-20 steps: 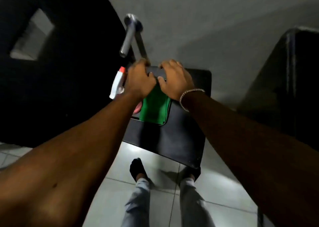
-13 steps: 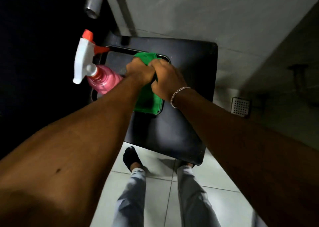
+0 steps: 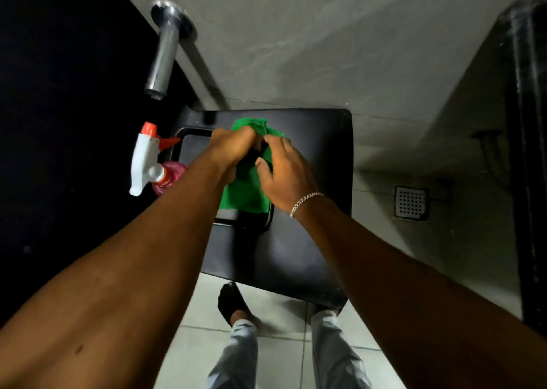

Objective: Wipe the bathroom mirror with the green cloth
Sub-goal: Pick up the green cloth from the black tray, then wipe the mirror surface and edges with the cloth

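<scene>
The green cloth (image 3: pixel 247 193) hangs over the black sink basin (image 3: pixel 310 181), bunched at its top end. My left hand (image 3: pixel 232 148) is closed on the upper part of the cloth. My right hand (image 3: pixel 285 175), with a silver bracelet at the wrist, grips the cloth just beside it, fingers curled into the fabric. The lower flat part of the cloth drapes into the basin's inner recess. No mirror is in view.
A pink spray bottle (image 3: pixel 154 163) with a white and orange trigger stands at the basin's left edge. A chrome tap (image 3: pixel 164 54) juts from the grey wall above. A floor drain (image 3: pixel 411 202) lies to the right. My feet stand on white tiles below the basin.
The view has tilted down from the wall toward the basin. Both hands stay on the cloth and have gathered its top end into a bunch; the spray bottle has come into view.
</scene>
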The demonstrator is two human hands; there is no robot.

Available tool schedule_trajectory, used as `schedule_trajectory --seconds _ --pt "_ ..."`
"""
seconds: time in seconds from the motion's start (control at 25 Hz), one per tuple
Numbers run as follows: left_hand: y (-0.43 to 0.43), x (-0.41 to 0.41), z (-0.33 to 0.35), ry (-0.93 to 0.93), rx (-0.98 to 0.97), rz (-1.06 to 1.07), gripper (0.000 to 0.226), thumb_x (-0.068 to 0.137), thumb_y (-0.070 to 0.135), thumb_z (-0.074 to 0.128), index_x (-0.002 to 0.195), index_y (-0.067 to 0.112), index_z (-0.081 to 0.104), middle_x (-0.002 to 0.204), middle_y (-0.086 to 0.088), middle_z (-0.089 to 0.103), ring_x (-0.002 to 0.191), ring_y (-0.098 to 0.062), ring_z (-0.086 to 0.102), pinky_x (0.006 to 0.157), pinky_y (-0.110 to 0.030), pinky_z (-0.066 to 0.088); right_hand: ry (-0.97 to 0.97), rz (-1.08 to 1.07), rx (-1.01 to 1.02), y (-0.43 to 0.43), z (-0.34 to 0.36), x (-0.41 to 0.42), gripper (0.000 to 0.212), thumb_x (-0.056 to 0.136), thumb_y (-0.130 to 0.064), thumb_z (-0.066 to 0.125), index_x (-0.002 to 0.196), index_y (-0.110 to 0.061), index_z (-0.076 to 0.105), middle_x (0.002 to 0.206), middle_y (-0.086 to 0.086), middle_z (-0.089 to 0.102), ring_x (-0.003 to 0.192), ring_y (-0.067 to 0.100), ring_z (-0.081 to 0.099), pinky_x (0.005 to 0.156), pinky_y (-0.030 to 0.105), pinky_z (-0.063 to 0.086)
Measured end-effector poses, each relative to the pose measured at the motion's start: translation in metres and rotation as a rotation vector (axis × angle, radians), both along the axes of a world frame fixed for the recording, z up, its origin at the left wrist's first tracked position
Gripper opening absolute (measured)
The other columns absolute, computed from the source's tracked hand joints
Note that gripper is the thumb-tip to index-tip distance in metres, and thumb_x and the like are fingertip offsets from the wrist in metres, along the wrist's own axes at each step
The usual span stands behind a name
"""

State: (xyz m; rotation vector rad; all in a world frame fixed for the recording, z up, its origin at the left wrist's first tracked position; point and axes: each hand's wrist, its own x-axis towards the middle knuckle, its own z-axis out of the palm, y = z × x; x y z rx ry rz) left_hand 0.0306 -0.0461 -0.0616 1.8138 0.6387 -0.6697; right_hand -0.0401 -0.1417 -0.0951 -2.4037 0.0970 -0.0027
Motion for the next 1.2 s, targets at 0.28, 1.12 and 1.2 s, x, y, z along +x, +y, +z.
schedule_trajectory --seconds 0.28,1.12,1.2 --pt "-0.046 -0.006 0.154 0.050 -0.679 -0.193 0.037 0.080 0.005 0.030 0.097 0.013 0.062 0.081 -0.007 0.065 0.075 -0.023 0.061 0.071 -0.030 0.048 -0.410 -0.227 -0.212 -0.035 0.119 -0.005 0.052 0.096 -0.034 0.034 0.146 -0.019 0.039 0.157 0.008 0.035 0.145 0.028 0.031 0.115 0.053 0.028" --pt "-0.325 -0.094 0.786 -1.515 -0.631 -0.860 0.032 0.088 0.032 0.060 0.107 0.007 0.068 0.108 -0.022 0.072 0.100 -0.033 0.070 0.097 -0.050 0.052 -1.708 -0.536 -0.914 -0.368 0.734 -0.003 0.056 0.099 -0.042 0.033 0.149 -0.018 0.026 0.156 0.006 0.021 0.148 0.032 0.020 0.116 0.066 0.019" --pt "-0.332 -0.097 0.831 -1.757 -0.576 -0.743 0.023 0.086 0.022 0.064 0.102 0.005 0.067 0.098 -0.020 0.073 0.091 -0.030 0.071 0.088 -0.045 0.057 -1.775 -0.554 -1.000 -0.385 0.796 0.001 0.056 0.099 -0.041 0.032 0.150 -0.018 0.023 0.156 0.006 0.021 0.147 0.033 0.022 0.114 0.067 0.021"
